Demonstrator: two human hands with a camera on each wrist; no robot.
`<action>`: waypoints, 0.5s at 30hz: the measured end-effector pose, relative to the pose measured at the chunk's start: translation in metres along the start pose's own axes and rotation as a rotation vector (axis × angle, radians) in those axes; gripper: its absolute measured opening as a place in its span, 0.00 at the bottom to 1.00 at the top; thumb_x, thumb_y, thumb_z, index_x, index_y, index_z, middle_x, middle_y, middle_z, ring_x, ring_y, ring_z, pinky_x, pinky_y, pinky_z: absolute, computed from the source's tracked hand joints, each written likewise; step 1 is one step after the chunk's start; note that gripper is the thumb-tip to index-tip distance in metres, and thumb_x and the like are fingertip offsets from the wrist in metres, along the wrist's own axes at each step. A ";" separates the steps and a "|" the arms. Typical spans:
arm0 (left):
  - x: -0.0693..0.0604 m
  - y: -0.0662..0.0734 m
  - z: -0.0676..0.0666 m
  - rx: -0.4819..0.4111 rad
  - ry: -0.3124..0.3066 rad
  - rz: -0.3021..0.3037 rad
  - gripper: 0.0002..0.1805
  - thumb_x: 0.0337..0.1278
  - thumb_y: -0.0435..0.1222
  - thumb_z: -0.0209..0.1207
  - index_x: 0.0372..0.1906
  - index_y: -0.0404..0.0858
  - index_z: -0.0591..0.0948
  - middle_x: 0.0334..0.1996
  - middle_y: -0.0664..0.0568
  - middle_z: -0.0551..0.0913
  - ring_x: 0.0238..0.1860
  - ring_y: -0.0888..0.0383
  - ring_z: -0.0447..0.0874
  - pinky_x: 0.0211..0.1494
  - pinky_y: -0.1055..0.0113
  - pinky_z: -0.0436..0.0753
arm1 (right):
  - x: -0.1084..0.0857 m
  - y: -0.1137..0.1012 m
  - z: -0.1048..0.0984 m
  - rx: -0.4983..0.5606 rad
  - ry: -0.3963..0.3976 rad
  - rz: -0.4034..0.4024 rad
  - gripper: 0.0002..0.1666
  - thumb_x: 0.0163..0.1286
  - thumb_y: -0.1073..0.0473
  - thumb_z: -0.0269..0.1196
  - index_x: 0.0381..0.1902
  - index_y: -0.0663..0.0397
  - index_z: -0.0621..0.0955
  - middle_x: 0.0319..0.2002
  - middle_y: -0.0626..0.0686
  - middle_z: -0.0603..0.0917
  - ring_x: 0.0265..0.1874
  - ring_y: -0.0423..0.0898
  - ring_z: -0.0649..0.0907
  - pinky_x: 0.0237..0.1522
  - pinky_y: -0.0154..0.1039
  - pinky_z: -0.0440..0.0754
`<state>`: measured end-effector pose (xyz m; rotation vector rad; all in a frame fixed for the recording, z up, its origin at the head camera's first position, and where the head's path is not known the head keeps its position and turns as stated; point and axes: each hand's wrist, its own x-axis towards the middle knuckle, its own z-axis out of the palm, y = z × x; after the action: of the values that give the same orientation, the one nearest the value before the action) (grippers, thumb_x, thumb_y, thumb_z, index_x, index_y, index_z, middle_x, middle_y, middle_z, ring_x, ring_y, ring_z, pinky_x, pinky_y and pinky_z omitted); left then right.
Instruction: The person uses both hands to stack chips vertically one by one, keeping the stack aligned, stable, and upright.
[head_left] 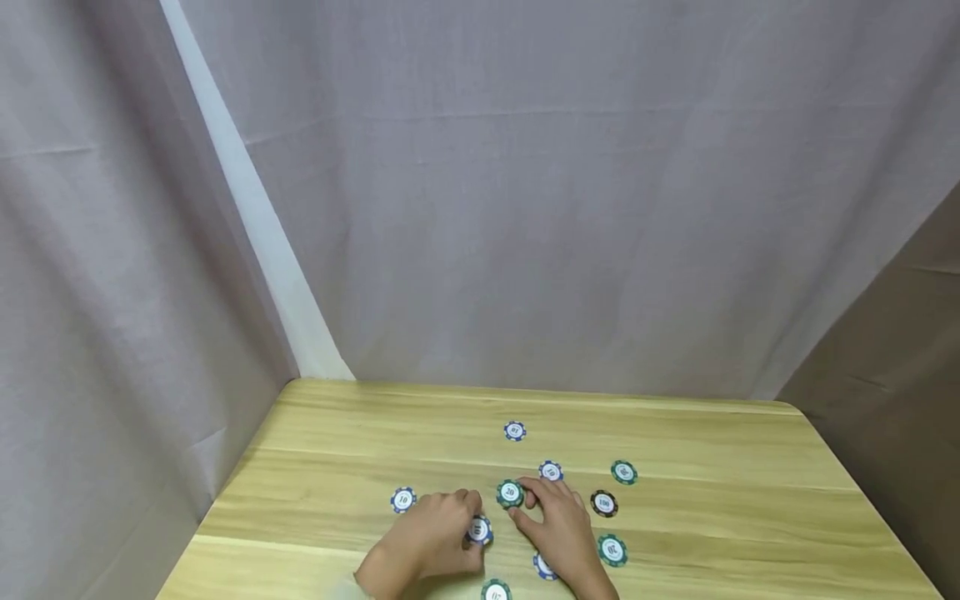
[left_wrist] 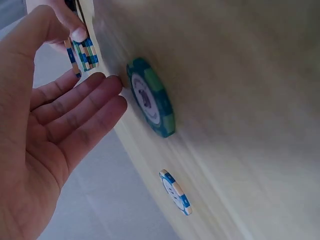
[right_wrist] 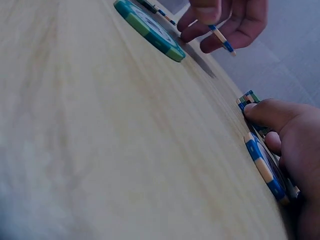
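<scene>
My left hand [head_left: 438, 533] pinches a blue-and-white poker chip [head_left: 479, 530] marked 10 between thumb and fingers, tilted just above the table. In the right wrist view that chip [right_wrist: 222, 40] is seen edge-on, apart from the table. My right hand [head_left: 558, 529] holds a short stack of poker chips [head_left: 510, 493] at its right side with thumb and fingertips. A green chip marked 20 tops the stack. Layered blue, green and pale edges show on the stack [left_wrist: 86, 54] in the left wrist view. The held chip is close beside the stack there.
Loose chips lie flat on the wooden table [head_left: 337, 433]: blue ones [head_left: 515, 431], [head_left: 402, 500], [head_left: 551, 471], green ones [head_left: 624, 472], [head_left: 612, 550], [head_left: 497, 591] and a black chip [head_left: 603, 503] marked 100. Another blue chip [head_left: 543, 567] is partly under my right hand. Grey curtains [head_left: 525, 208] hang behind.
</scene>
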<state>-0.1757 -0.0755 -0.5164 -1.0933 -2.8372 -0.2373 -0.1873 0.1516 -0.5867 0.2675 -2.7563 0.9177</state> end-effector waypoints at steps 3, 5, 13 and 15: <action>0.005 -0.005 -0.001 -0.026 -0.026 -0.031 0.15 0.48 0.47 0.70 0.34 0.46 0.77 0.25 0.65 0.71 0.22 0.71 0.66 0.25 0.77 0.71 | 0.001 0.000 0.002 0.007 0.002 -0.009 0.22 0.63 0.47 0.76 0.54 0.41 0.87 0.32 0.29 0.73 0.41 0.35 0.73 0.47 0.41 0.71; 0.009 -0.008 -0.001 -0.044 -0.038 -0.053 0.15 0.49 0.47 0.70 0.34 0.45 0.78 0.25 0.65 0.72 0.22 0.70 0.67 0.26 0.77 0.71 | 0.001 0.000 0.004 0.006 0.005 -0.016 0.22 0.63 0.48 0.76 0.54 0.42 0.87 0.32 0.29 0.73 0.41 0.34 0.73 0.48 0.41 0.71; 0.025 -0.013 0.001 -0.078 -0.009 -0.107 0.16 0.47 0.46 0.70 0.36 0.41 0.82 0.28 0.61 0.77 0.24 0.69 0.69 0.28 0.75 0.76 | -0.001 -0.002 0.003 0.004 0.005 -0.011 0.23 0.63 0.46 0.76 0.54 0.42 0.87 0.32 0.28 0.73 0.41 0.34 0.73 0.49 0.44 0.73; 0.029 -0.012 0.002 -0.072 -0.002 -0.110 0.16 0.47 0.47 0.70 0.36 0.42 0.81 0.27 0.62 0.76 0.24 0.69 0.70 0.29 0.74 0.76 | -0.002 -0.002 0.000 -0.005 0.008 -0.007 0.23 0.62 0.46 0.77 0.54 0.42 0.87 0.31 0.28 0.73 0.40 0.34 0.73 0.47 0.42 0.72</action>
<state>-0.2058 -0.0648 -0.5152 -0.9515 -2.9153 -0.3496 -0.1849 0.1500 -0.5864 0.2724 -2.7482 0.9082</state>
